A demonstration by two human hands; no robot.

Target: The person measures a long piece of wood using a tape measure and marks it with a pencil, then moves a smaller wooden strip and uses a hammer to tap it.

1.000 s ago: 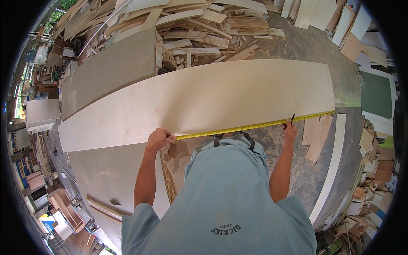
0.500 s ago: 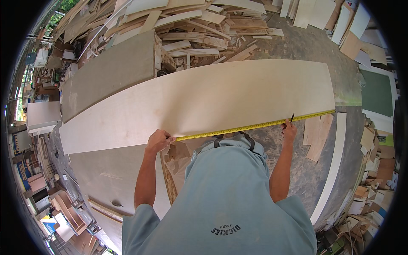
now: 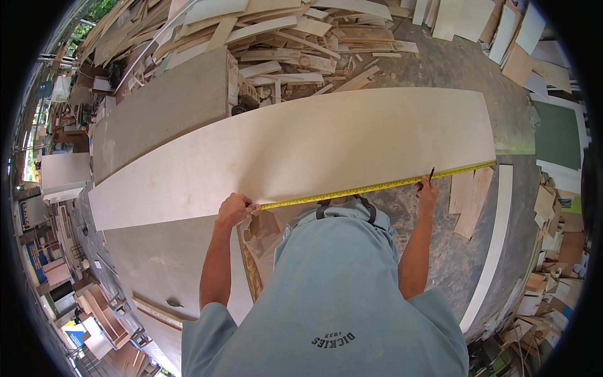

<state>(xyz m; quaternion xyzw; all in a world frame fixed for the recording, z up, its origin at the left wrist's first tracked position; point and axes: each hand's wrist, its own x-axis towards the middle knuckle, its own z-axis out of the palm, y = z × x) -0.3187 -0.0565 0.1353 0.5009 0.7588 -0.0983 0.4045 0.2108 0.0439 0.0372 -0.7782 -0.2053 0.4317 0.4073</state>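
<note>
A long pale wooden board [image 3: 352, 138] lies crosswise in front of me. Along its near edge runs a yellow tape measure [image 3: 352, 191], stretched out to the board's right end. My left hand [image 3: 236, 208] is closed on the tape's left end at that edge; its fingers hide whether the case is there. Farther right, my right hand [image 3: 427, 190] is closed round a slim dark pen or pencil [image 3: 432, 173], its tip pointing up over the board. The right fingers also touch the tape from the near side.
Under the board's left part is a grey-topped work surface [image 3: 169, 251]. Scrap wood [image 3: 282, 56] is heaped beyond the board. Two thin wood pieces [image 3: 471, 201] and a long white strip [image 3: 493, 251] lie to the right. Offcuts [image 3: 546, 251] pile up at the far right.
</note>
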